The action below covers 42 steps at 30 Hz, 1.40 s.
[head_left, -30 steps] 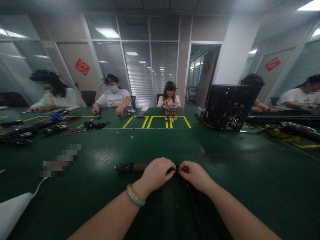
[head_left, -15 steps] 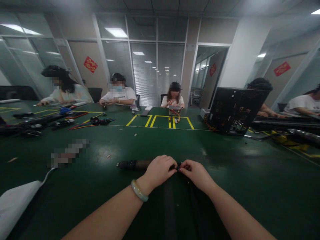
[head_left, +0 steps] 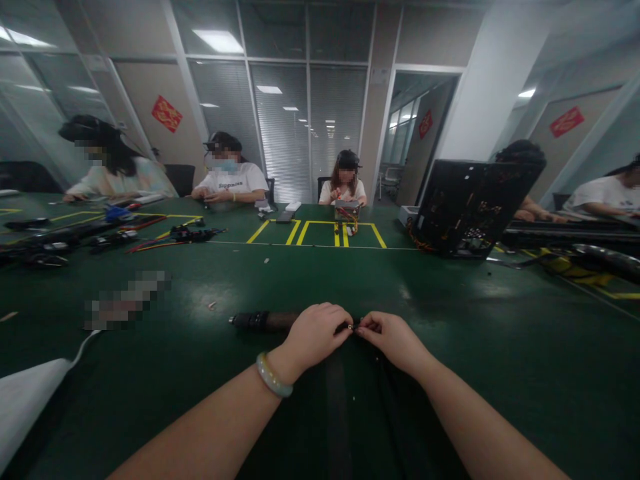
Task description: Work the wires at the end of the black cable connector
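Note:
A dark cylindrical tool [head_left: 265, 321] with a metal tip, looking like an electric screwdriver, lies crosswise on the green table. My left hand [head_left: 320, 331] rests at its right part and covers it. Thumb and fingers of that hand are closed in a pinch, with a tiny shiny spot between them. Just to the right, my right hand [head_left: 393, 339] pinches something small and dark, its fingertips almost touching the left ones. What the two hands hold is too small and shaded to name. A dark cord-like strip [head_left: 385, 393] runs from below the right hand toward me.
Black parts and coloured wires [head_left: 185, 233] lie at the left. A black computer case [head_left: 467, 210] stands tilted at the right. Closer on the left are a blurred-out object [head_left: 127, 300] with a white cable and a white sheet-like thing [head_left: 30, 407]. Several people sit across the table.
The view has tilted down and shifted slightly, so the scene sits a little higher in the frame. Both hands keep their pinch at the same place, with only slight finger movement.

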{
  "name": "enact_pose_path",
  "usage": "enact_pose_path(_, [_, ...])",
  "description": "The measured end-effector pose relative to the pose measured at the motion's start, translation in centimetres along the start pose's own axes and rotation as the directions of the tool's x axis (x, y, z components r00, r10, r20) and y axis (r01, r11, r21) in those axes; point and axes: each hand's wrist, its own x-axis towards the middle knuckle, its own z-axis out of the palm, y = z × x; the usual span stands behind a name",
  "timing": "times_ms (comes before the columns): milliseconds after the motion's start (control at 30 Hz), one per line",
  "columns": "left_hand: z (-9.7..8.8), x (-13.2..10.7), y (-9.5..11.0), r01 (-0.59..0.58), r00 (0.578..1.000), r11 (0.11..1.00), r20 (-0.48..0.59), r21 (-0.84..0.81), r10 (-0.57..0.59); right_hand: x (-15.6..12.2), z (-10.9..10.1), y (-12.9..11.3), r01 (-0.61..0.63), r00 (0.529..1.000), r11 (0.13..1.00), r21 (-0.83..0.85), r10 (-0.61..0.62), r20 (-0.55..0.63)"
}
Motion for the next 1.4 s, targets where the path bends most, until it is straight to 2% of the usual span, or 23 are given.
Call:
enact_pose_path(267, [0.02,0.01,0.21,0.003,1.000,1.000,0.000,-0.008,-0.003,0.19,0.18,0.04,0.016,1.000,1.000,-0.002,-0.016,-0.019])
enact_pose_path(533, [-0.22,-0.10,0.25,0.021,1.000,1.000,0.011,-0.006,-0.021,0.02,-0.47,-0.26,0.017,1.000,1.000,-0.006,-0.017,0.016])
enact_pose_path(1033, [-0.38,-0.05,0.43,-0.012,0.999,0.999,0.048,0.039,0.010,0.05,-0.36,-0.04,0.021,0.999,1.000,0.023,-0.021,0.025])
enact_pose_path(1400, [-0.65,0.07,0.56,-0.021,0.999,0.999,0.041,0.042,0.019,-0.02,-0.52,-0.51,0.015,1.000,1.000,-0.023,-0.014,0.016])
